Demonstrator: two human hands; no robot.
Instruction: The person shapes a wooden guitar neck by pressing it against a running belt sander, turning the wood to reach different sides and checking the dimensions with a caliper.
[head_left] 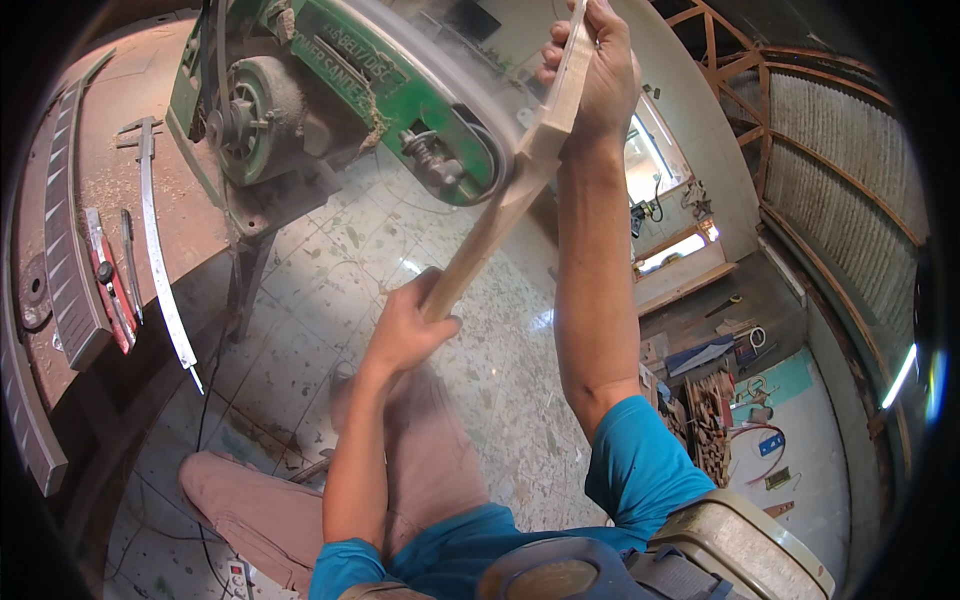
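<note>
A long pale wooden piece (497, 217), with a stepped, wider part near its upper end, slants across the middle of the view. My left hand (408, 322) is wrapped round its lower end, thumb pointing right. Higher up, my right hand (605, 80) grips the far end with the fingers curled over it. The wood's middle lies against or very close to the rounded nose of a green belt sander (415, 110); actual contact I cannot make out. The sanding belt (480, 95) looks smeared along the sander's upper edge.
On the workbench (190, 200) at left lie a caliper (148, 140), a metal ruler (165, 270), a red utility knife (110, 280) and a toothed dark bar (65, 220). A power strip (237, 578) with cables rests on the tiled floor. Wood scraps (708, 420) are stacked at right.
</note>
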